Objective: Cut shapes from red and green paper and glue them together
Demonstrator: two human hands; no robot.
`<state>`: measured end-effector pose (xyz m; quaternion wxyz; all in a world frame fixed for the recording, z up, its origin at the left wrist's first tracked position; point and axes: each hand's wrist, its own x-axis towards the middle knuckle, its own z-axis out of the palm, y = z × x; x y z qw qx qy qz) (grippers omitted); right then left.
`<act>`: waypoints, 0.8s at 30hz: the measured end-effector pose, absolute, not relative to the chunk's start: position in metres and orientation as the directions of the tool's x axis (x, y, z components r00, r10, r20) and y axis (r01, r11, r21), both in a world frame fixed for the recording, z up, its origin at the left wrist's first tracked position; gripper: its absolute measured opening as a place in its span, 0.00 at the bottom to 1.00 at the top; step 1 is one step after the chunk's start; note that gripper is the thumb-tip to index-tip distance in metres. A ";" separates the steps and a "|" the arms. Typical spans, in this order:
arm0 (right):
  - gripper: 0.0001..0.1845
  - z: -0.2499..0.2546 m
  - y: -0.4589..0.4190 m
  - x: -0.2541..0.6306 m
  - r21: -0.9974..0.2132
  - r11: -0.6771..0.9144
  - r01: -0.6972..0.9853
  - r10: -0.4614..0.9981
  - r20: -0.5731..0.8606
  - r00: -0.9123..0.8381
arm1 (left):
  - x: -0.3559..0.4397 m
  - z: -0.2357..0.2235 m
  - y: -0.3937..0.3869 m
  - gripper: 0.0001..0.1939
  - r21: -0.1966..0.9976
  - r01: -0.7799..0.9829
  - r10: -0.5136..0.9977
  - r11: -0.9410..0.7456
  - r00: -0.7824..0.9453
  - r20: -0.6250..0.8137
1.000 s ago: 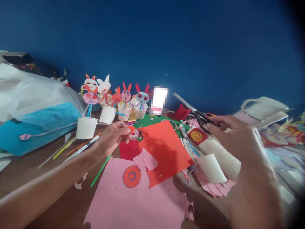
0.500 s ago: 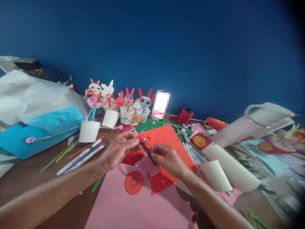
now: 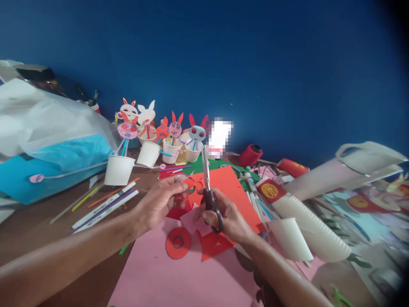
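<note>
My left hand (image 3: pixel 166 198) pinches a small red paper piece (image 3: pixel 189 184) between thumb and fingers. My right hand (image 3: pixel 222 213) is closed around the black handles of a pair of scissors (image 3: pixel 207 181), whose blades point up and away, apart from the paper. Below my hands, a red paper disc (image 3: pixel 178 243) with a drawn blue ring lies on a pink sheet (image 3: pixel 182 281). A red scrap (image 3: pixel 215 246) lies to the right of the disc. An orange-red sheet (image 3: pixel 234 187) rests behind my right hand.
Paper cups (image 3: pixel 119 169) holding bunny-faced paper figures (image 3: pixel 128 128) stand at the back left. Several markers (image 3: pixel 105 209) lie at left. A stack of paper cups (image 3: pixel 303 219) and a tilted pitcher (image 3: pixel 332 170) lie at right. Behind is a blue wall (image 3: pixel 204 55).
The scissors have swung upright in my right hand, away from the red paper piece. My left hand keeps hold of that piece. The view has shifted slightly.
</note>
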<state>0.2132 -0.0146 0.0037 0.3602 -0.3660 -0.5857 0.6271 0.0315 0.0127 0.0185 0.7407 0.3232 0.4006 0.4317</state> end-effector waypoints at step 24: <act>0.27 -0.007 -0.031 0.200 -0.986 0.101 0.130 0.854 0.019 -0.520 | 0.035 0.016 0.004 0.06 0.759 -0.498 0.900 0.419 0.335 -0.277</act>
